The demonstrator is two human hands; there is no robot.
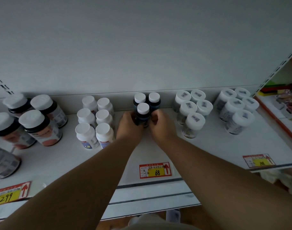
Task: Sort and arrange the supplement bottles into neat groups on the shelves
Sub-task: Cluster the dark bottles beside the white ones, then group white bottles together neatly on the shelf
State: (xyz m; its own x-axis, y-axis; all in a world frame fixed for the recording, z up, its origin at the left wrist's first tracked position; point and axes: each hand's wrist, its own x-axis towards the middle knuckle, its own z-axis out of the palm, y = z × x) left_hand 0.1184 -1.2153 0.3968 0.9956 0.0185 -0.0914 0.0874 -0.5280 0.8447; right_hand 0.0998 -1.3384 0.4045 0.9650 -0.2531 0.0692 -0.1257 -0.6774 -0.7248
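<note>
On the white shelf (158, 146), near its back wall, the step in hand seems to be the tidying of the middle group. Three dark bottles (142, 112) with white caps stand close together in a triangle, two behind and one in front. The left hand (129, 126) and the right hand (159, 126) both curl their fingers around the front bottle from each side and grip it. The next move probably calls for a small push, so the bottle sits straight against the two behind without tipping them. The bottles look small, smooth and dark blue, and their labels are too dim to read.
</note>
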